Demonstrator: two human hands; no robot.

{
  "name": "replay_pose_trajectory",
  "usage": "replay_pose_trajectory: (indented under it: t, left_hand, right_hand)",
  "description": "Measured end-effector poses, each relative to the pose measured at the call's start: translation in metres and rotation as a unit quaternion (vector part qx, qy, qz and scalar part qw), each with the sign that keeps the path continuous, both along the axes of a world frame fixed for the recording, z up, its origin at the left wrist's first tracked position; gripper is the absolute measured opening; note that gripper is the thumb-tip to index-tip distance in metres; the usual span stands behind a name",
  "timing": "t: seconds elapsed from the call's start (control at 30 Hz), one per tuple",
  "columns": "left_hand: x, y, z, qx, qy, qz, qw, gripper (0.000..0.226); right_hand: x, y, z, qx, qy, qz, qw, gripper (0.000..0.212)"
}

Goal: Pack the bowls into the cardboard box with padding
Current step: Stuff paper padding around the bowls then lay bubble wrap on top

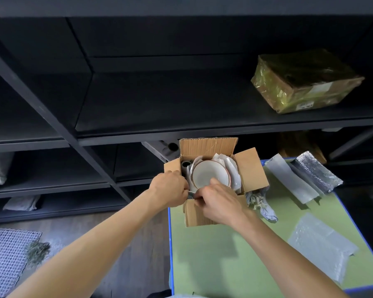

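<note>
I see the white bowl (210,176) lying in the open cardboard box (253,168), with pale padding (235,172) tucked round it. The box stands at the far left corner of the green table (224,254). At its near rim my left hand (170,188) and right hand (216,201) curl their fingers, pinching the padding's edge; the right thumb touches the bowl's rim. A bubble wrap sheet (319,241) lies to the right.

The right hand (219,203) hides the bowl's (209,175) near rim.
</note>
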State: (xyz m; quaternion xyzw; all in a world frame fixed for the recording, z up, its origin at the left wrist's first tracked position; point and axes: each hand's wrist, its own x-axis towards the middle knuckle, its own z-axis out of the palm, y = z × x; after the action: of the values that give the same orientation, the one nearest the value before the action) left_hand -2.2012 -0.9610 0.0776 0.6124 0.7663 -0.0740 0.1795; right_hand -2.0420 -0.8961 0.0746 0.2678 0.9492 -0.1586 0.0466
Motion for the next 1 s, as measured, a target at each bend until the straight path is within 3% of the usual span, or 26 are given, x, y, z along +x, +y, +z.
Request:
replay_pose_trajectory:
  t: [0.2,0.5,0.77,0.9,1.0]
  left_hand:
    - [-0.003,0.016,-0.011,-0.067,0.059,0.021,0.996,0.024]
    - [-0.009,0.016,-0.014,0.001,0.128,0.0,0.992,0.027]
    - [-0.013,0.018,-0.012,-0.018,0.075,0.018,0.997,0.023]
    - [-0.016,0.017,-0.013,-0.001,0.043,0.029,0.999,0.026]
    - [-0.021,0.017,-0.012,0.086,0.017,0.012,0.996,0.026]
  right_hand:
    - [0.004,-0.006,-0.001,-0.015,0.029,-0.028,0.999,0.026]
    - [-0.006,-0.004,-0.001,0.009,-0.009,-0.005,1.0,0.029]
    - [-0.024,-0.006,0.004,0.0,-0.162,0.037,0.986,0.051]
    - [-0.022,-0.01,0.004,-0.021,-0.102,0.002,0.995,0.041]
    - [-0.012,-0.008,0.005,-0.024,-0.057,-0.011,0.998,0.031]
